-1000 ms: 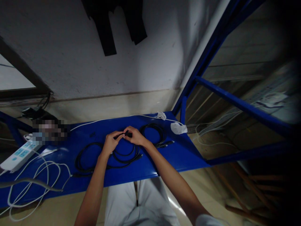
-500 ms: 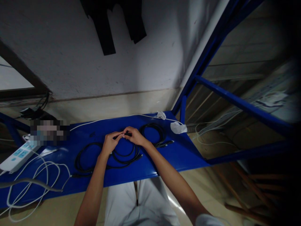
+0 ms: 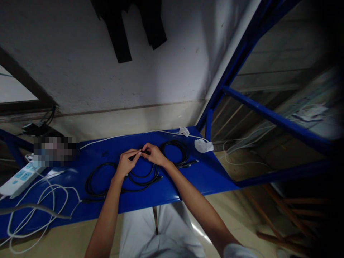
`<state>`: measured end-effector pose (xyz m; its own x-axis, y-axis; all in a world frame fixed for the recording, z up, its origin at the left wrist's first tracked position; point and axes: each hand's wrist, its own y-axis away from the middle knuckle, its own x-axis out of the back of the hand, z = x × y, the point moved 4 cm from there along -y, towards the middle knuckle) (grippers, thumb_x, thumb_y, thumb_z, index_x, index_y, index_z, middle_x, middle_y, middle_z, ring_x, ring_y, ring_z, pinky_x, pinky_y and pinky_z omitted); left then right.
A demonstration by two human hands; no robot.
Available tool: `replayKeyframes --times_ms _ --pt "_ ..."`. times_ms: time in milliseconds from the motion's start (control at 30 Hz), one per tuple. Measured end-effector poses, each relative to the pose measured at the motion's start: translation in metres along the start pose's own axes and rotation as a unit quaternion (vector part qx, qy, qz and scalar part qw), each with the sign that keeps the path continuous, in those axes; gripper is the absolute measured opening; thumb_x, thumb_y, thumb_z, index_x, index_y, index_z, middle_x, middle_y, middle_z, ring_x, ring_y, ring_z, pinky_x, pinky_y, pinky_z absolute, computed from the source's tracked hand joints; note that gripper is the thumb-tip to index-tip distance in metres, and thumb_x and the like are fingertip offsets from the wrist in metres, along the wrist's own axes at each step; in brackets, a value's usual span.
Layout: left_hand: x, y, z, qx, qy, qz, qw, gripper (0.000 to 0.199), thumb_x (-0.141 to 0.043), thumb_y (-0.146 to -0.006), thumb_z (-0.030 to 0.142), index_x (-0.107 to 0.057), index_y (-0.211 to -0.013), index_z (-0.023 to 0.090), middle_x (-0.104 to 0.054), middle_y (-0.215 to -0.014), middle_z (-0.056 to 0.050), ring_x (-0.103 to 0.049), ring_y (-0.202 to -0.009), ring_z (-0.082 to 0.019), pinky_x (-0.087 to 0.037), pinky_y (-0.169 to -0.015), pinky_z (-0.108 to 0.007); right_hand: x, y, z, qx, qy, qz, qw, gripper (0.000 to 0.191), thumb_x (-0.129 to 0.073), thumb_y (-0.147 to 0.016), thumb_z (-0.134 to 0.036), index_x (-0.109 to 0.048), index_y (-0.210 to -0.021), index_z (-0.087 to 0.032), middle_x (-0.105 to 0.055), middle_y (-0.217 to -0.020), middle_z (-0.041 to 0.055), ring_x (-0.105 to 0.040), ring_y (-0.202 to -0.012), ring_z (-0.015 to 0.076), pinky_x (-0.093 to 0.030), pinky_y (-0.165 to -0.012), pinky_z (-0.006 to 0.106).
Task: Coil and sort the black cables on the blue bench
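Both hands meet over the blue table (image 3: 215,179), their fingertips nearly touching. My left hand (image 3: 127,162) pinches a small black piece (image 3: 132,157), its fingers closed. On the other side, my right hand (image 3: 153,154) is closed on a black piece (image 3: 146,152) that looks like a cable end. Whether the two pieces join is hidden by the fingers. Below the hands lies a coiled black cable (image 3: 145,185), with one connector tip pointing right. A second black coil (image 3: 90,182) lies left, partly behind my left forearm, and a third (image 3: 185,152) lies right of my right hand.
A white power strip (image 3: 23,177) and a tangle of white cable (image 3: 53,204) occupy the table's left. White crumpled wrappings (image 3: 203,146) and a thin white cable (image 3: 115,136) lie along the back. A blue frame bar (image 3: 268,113) rises at right.
The fingers of my right hand have shifted slightly at the black piece. Otherwise the hands and cables stay in place.
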<state>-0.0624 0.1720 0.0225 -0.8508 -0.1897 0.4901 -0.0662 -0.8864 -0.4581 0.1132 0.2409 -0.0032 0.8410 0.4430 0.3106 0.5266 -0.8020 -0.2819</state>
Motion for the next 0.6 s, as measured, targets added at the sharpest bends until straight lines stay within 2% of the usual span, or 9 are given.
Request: replayKeyframes --times_ms 267,600 --pt "-0.0021 -0.0006 -0.0036 0.019 -0.013 -0.011 1.000 0.025 -0.071 -0.103 0.040 -0.082 -0.121 0.027 -0.080 -0.114 -0.007 -0.076 -0.101 -0.023 -0.060 -0.091 -0.037 0.0007 -0.0002 0.0001 -0.003 -0.022 -0.009 1.000 0.015 -0.075 -0.093 -0.029 -0.069 -0.104 -0.021 -0.071 -0.092 0.0024 -0.067 -0.083 0.0179 -0.055 -0.075 0.028" --pt "-0.0030 -0.0010 -0.0078 0.021 -0.015 -0.016 1.000 0.023 -0.072 -0.102 0.043 -0.081 -0.115 0.026 -0.079 -0.111 -0.008 -0.076 -0.100 -0.024 -0.060 -0.091 -0.038 -0.0006 0.0005 0.0009 -0.032 -0.065 -0.035 0.997 0.015 -0.072 -0.093 -0.021 -0.067 -0.107 -0.019 -0.071 -0.091 0.0023 -0.067 -0.079 0.0163 -0.054 -0.069 0.026"
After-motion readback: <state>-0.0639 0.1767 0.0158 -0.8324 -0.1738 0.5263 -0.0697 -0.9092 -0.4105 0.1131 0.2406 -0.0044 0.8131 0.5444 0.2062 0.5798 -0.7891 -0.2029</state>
